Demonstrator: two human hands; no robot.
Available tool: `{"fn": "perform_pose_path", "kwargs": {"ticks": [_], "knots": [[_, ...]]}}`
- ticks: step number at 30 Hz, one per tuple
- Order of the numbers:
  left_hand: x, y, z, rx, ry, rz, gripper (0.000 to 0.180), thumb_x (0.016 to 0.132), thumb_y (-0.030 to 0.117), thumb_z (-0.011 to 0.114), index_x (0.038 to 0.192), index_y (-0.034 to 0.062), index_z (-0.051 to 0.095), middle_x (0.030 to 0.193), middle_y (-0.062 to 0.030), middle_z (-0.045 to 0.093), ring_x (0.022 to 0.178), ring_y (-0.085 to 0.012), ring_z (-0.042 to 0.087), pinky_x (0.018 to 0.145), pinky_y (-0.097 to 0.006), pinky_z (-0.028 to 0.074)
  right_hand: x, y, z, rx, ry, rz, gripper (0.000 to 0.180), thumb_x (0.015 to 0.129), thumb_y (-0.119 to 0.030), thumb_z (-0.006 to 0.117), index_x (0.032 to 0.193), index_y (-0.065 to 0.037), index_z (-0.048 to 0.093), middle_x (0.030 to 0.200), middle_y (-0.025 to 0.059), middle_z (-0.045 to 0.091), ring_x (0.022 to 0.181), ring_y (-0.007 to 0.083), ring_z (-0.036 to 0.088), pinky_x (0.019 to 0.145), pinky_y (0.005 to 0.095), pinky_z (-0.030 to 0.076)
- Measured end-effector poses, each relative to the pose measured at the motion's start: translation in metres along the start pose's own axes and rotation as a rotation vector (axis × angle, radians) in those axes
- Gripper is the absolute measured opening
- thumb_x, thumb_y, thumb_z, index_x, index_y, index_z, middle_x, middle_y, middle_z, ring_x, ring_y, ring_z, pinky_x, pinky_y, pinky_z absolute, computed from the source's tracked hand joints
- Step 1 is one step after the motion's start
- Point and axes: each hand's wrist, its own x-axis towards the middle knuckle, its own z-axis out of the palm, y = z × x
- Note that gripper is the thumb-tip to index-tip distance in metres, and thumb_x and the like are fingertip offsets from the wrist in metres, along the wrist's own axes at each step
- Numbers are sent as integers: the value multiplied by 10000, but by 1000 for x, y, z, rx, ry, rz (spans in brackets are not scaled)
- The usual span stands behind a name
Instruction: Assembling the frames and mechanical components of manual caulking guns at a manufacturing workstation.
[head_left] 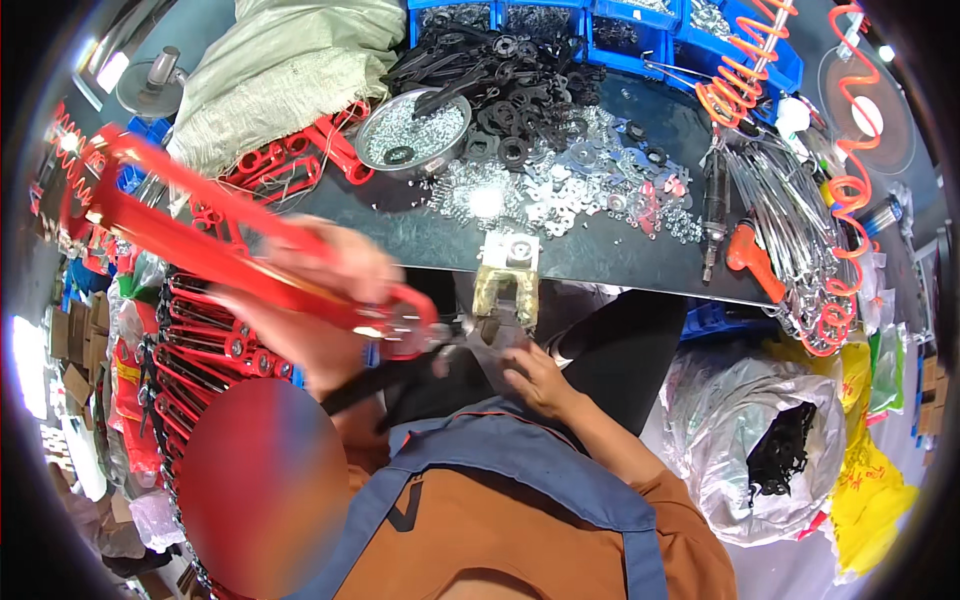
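Note:
My left hand (345,262) is closed round a red caulking gun frame (215,240), smeared by motion. The frame slants from the upper left down toward the middle, its round end near the table's front edge. Below that end runs a blurred black bar (375,385); whether it is joined to the frame I cannot tell. My right hand (540,380) is just below a worn metal fixture (508,290) at the table edge, its fingers bent and apart, with nothing visible in them.
Loose metal parts (560,195), black plastic parts (500,80) and a bowl of small parts (413,130) cover the table. Blue bins (630,45) stand behind. Metal rods (790,200) and an orange-handled tool (755,262) lie right, beneath coiled orange hoses (850,190). Red frames (205,330) are stacked left.

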Motion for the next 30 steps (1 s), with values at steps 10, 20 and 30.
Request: {"fn": "perform_pose_path", "kwargs": {"ticks": [10, 20, 30], "knots": [[-10, -30, -15, -342, 257, -77, 897, 768, 847, 305, 1041, 44, 597, 695, -68, 553, 556, -200, 503, 570, -364, 440, 43, -86, -51, 949, 17, 397, 518, 974, -440, 443, 991, 53, 603, 676, 35, 534, 544, 121, 464, 549, 265, 402], [-52, -137, -33, 457, -186, 23, 647, 987, 497, 332, 1183, -110, 444, 929, -154, 635, 774, -187, 629, 699, -314, 515, 140, -20, -71, -563, 271, 18, 379, 678, -242, 789, 909, 27, 656, 995, 174, 562, 938, 361, 546, 812, 398, 471], [-43, -138, -22, 478, -149, -45, 667, 970, 555, 317, 1185, -64, 448, 940, -151, 609, 799, -190, 614, 719, -320, 514, 134, -80, -120, 508, 554, 20, 233, 896, -38, 604, 1092, 87, 625, 969, 109, 606, 792, 155, 630, 636, 272, 551]]}}
